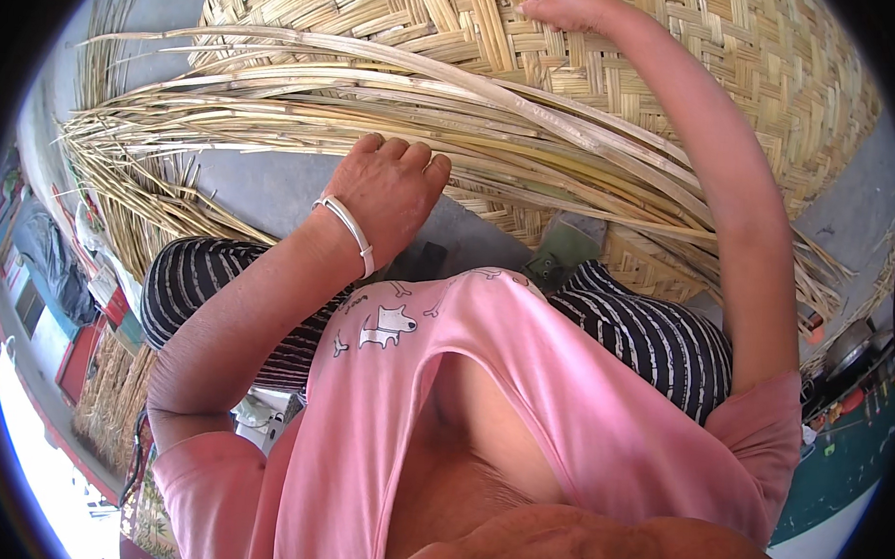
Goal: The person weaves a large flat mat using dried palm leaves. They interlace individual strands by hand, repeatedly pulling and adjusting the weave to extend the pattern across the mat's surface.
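A long bundle of pale split reed strips [531, 135] lies across in front of me, over the near part of a large woven mat [760, 83]. My left hand [386, 194] is closed at the near edge of the bundle. Its fingers curl over the strips, and the undersides of the fingers are hidden. Farther off, at the top edge of the view, my right hand [567, 8] is on the mat's woven surface beside some wide strips [486, 25]. Its fingers are bent in, but whatever is between them does not show.
More thin reeds [125, 204] spread out at the left, close to my knee [201, 281]. Grey floor [263, 189] shows between bundle and knees. A metal pot [849, 348] stands at the right, near a green surface [845, 471]. Bags and boxes [54, 266] lie far left.
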`<state>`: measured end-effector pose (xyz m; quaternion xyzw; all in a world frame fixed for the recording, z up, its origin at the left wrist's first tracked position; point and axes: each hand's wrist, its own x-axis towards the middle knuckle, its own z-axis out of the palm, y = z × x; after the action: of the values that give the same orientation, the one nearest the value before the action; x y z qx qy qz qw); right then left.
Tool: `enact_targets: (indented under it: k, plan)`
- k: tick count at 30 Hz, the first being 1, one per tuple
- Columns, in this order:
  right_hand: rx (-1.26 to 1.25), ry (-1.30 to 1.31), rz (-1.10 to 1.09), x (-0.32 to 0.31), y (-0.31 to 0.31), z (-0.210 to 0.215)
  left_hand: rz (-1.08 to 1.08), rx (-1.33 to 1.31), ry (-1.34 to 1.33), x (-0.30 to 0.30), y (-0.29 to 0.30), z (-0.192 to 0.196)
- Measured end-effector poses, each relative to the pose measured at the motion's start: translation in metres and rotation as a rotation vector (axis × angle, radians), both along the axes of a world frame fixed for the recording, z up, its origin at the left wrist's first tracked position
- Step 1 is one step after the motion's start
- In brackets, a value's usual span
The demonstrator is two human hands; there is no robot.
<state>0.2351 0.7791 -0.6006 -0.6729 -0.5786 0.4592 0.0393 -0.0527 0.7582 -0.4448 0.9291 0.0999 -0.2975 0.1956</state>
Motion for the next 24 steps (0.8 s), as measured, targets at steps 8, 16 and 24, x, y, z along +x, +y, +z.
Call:
enact_targets:
  k: [8, 16, 24]
  plan:
    - [-0.212, 0.329, -0.253, 0.004, 0.001, 0.005, -0.003, 0.030, 0.001, -0.001, -0.001, 0.006]
    - [-0.119, 0.311, -0.258, 0.005, -0.010, -0.013, 0.002, 0.020, -0.051, -0.007, -0.008, 0.003]
    - [-0.087, 0.314, -0.251, 0.004, -0.013, -0.022, 0.497, -0.167, -0.253, 0.024, 0.048, -0.016]
